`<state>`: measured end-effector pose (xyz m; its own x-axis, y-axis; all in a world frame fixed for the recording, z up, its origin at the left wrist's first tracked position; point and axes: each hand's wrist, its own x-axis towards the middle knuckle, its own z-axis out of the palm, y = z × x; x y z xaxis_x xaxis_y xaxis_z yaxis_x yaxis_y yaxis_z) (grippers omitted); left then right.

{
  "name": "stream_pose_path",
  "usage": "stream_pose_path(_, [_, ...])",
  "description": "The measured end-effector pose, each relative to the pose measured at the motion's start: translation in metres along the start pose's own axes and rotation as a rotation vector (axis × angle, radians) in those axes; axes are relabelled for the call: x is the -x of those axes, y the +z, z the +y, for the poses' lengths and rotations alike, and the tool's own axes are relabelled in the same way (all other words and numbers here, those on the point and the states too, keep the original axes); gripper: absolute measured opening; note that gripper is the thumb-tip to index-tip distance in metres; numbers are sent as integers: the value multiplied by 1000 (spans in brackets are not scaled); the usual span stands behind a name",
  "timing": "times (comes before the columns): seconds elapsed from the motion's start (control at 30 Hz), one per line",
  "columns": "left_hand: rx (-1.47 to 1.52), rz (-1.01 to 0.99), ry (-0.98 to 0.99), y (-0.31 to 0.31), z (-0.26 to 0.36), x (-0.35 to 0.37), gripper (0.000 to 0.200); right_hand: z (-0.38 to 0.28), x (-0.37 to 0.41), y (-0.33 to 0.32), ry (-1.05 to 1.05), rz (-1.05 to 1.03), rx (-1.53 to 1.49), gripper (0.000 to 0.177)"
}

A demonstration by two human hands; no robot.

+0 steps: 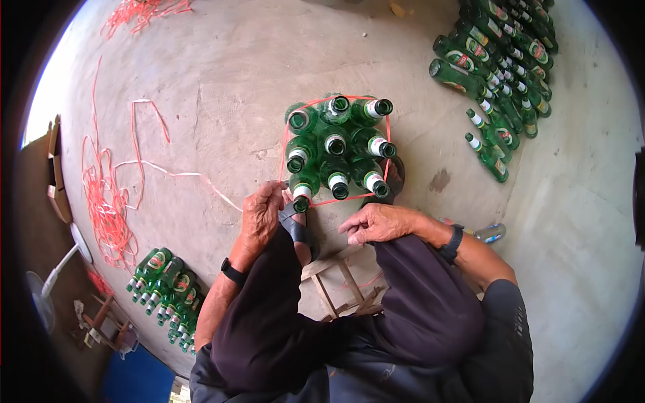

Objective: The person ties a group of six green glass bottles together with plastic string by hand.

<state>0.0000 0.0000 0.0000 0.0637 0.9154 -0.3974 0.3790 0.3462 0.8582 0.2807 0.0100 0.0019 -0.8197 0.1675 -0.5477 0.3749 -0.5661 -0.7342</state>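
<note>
Several green glass bottles [334, 144] stand upright in a tight square block on the floor before me. A red plastic twine [280, 144] runs round the block at the height of the bottle necks. At the near left corner my left hand [261, 213] pinches the twine, its fingertips beside the corner bottle. The loose twine trails from this hand leftward over the floor. My right hand [377, 224] is by my knee, just short of the near row of bottles. Its fingers are loosely stretched, and nothing shows in them.
Many green bottles [500, 67] lie at the upper right. More bottles [164, 285] are grouped at lower left. A tangled heap of red twine [107, 208] lies on the left, another [144, 12] at the top. Between my legs is a wooden stool [342, 282]; a clear bottle [489, 233] lies right.
</note>
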Motion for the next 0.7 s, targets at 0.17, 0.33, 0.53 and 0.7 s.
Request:
stream_pose_path(0.17, [27, -17, 70, -7, 0, 4, 14, -51, 10, -2, -12, -23, 113, 43])
stream_pose_path(0.33, [-48, -74, 111, -12, 4, 13, 11, -100, 5, 2, -70, 80, 184, 38])
stream_pose_path(0.53, [-97, -140, 169, -18, 12, 18, 6, -118, -17, 14, -124, 140, 320, 29])
stream_pose_path(0.7, [-70, -120, 177, -16, -4, 15, 5, -121, -27, 12, 63, 56, 489, 37])
